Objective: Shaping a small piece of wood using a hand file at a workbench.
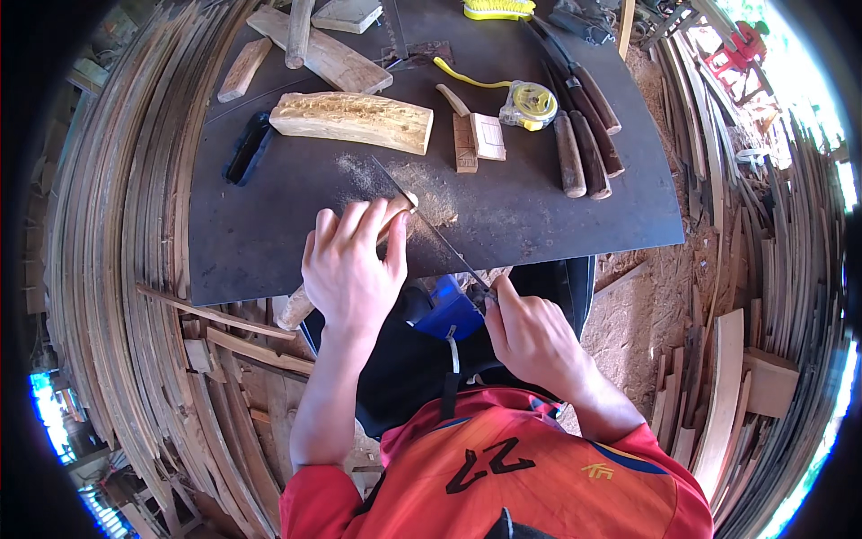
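Observation:
My left hand is closed over a round wooden stick, pressing it down at the table's near edge. One end of the stick shows past my fingers, and the other sticks out below the table's edge. In my right hand is the handle of a handsaw, its grip mostly hidden by my fingers. The thin saw blade slants up and left over the table, meeting the stick close to its far end. Sawdust lies around that spot.
The dark table also bears a thick wood block, small wood pieces, a yellow tape measure, several wooden-handled tools, a black tray-like object and a yellow brush. Stacked wood strips line both sides.

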`<state>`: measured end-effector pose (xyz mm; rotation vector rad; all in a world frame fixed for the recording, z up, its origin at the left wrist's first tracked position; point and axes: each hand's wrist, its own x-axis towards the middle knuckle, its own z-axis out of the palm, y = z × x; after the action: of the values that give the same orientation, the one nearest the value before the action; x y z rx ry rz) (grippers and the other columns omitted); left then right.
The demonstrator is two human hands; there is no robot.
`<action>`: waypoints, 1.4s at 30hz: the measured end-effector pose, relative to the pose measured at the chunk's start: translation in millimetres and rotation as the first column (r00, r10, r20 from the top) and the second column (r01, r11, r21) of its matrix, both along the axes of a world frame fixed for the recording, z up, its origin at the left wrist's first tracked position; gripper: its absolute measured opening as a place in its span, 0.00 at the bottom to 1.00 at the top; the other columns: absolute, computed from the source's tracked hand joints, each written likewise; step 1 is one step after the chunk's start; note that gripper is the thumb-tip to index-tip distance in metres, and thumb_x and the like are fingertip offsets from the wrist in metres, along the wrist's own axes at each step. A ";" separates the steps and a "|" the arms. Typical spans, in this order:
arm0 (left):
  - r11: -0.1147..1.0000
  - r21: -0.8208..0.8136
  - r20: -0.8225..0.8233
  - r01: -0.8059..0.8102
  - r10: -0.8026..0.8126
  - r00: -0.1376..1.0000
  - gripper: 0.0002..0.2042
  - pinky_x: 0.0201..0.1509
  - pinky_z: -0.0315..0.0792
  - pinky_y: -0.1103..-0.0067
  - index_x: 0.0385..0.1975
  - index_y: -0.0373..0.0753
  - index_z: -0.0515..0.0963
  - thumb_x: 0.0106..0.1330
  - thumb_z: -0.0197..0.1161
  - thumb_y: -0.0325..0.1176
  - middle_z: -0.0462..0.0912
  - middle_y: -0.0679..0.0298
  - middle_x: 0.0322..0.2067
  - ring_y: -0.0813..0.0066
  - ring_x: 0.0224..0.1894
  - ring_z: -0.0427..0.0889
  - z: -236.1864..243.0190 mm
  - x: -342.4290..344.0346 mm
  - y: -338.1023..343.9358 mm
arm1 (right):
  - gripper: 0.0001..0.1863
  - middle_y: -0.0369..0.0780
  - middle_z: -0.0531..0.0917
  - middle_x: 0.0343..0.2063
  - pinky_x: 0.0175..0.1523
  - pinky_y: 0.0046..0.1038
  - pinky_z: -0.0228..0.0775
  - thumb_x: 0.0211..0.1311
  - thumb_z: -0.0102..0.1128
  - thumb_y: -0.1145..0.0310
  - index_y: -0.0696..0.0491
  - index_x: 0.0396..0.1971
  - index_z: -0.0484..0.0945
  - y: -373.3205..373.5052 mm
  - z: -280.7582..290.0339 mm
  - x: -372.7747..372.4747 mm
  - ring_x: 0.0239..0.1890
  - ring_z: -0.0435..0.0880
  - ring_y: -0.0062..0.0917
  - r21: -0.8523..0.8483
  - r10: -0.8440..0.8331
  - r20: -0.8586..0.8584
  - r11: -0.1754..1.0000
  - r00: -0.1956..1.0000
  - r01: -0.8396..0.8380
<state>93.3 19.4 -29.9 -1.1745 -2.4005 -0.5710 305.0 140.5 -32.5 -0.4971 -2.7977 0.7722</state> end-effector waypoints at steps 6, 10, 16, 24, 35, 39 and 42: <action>1.000 0.007 0.008 0.010 -0.010 1.000 0.11 0.47 0.81 0.68 0.43 0.42 0.90 0.70 0.74 0.40 0.90 0.69 0.39 0.63 0.40 0.86 0.0 0.1 -0.5 | 0.14 0.47 0.79 0.14 0.24 0.45 0.75 0.76 0.60 0.66 0.64 0.47 0.75 0.5 -3.5 -0.1 0.18 0.83 0.44 -0.023 -0.004 -0.014 1.000 1.000 0.004; 1.000 0.002 0.013 0.002 -0.002 1.000 0.11 0.47 0.81 0.68 0.43 0.41 0.90 0.70 0.74 0.40 0.89 0.70 0.39 0.63 0.40 0.86 0.6 0.6 0.0 | 0.14 0.47 0.79 0.14 0.24 0.45 0.75 0.77 0.59 0.67 0.64 0.47 0.75 0.2 -4.6 -0.3 0.18 0.83 0.45 -0.029 -0.007 -0.012 1.000 1.000 0.007; 1.000 0.011 0.009 0.004 -0.004 1.000 0.10 0.47 0.81 0.68 0.43 0.42 0.90 0.70 0.74 0.40 0.89 0.70 0.39 0.63 0.40 0.86 -0.9 -0.2 -0.7 | 0.13 0.47 0.79 0.14 0.24 0.45 0.75 0.77 0.59 0.66 0.64 0.46 0.74 0.6 -4.5 -1.1 0.18 0.83 0.45 -0.044 -0.003 -0.007 0.999 1.000 0.003; 1.000 -0.006 0.010 -0.004 0.004 1.000 0.11 0.46 0.81 0.69 0.43 0.43 0.90 0.70 0.74 0.41 0.89 0.70 0.39 0.64 0.40 0.86 -0.9 -0.3 -0.4 | 0.17 0.48 0.79 0.15 0.26 0.45 0.75 0.77 0.60 0.67 0.67 0.51 0.76 2.5 -3.8 0.8 0.19 0.83 0.44 0.007 0.005 -0.022 1.000 1.000 -0.005; 1.000 0.004 -0.018 -0.014 0.014 1.000 0.11 0.46 0.80 0.69 0.43 0.43 0.91 0.68 0.75 0.41 0.90 0.71 0.39 0.64 0.39 0.86 -2.2 0.1 0.0 | 0.14 0.47 0.79 0.14 0.25 0.44 0.76 0.76 0.61 0.67 0.64 0.46 0.75 0.7 3.9 -17.0 0.18 0.84 0.44 0.126 0.021 -0.092 0.992 0.996 -0.010; 0.999 0.049 -0.074 0.004 0.000 0.997 0.09 0.40 0.76 0.70 0.41 0.46 0.89 0.69 0.73 0.43 0.86 0.72 0.34 0.66 0.36 0.83 -5.9 -3.5 0.3 | 0.12 0.46 0.78 0.13 0.23 0.44 0.76 0.76 0.61 0.66 0.61 0.41 0.74 -4.0 12.2 -29.1 0.17 0.83 0.43 0.106 0.000 -0.009 0.994 1.000 0.001; 0.999 0.046 -0.052 -0.001 0.003 0.999 0.09 0.39 0.76 0.70 0.41 0.46 0.89 0.69 0.73 0.43 0.86 0.72 0.33 0.67 0.36 0.83 -2.7 -1.9 1.1 | 0.12 0.47 0.78 0.13 0.24 0.45 0.77 0.77 0.60 0.66 0.61 0.41 0.73 -5.3 7.0 -19.4 0.16 0.83 0.45 0.067 -0.011 0.001 0.998 1.000 0.011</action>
<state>91.4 20.5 -32.6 -1.1535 -2.3323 -0.5844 285.5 135.2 -25.5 -0.5016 -2.8087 0.6733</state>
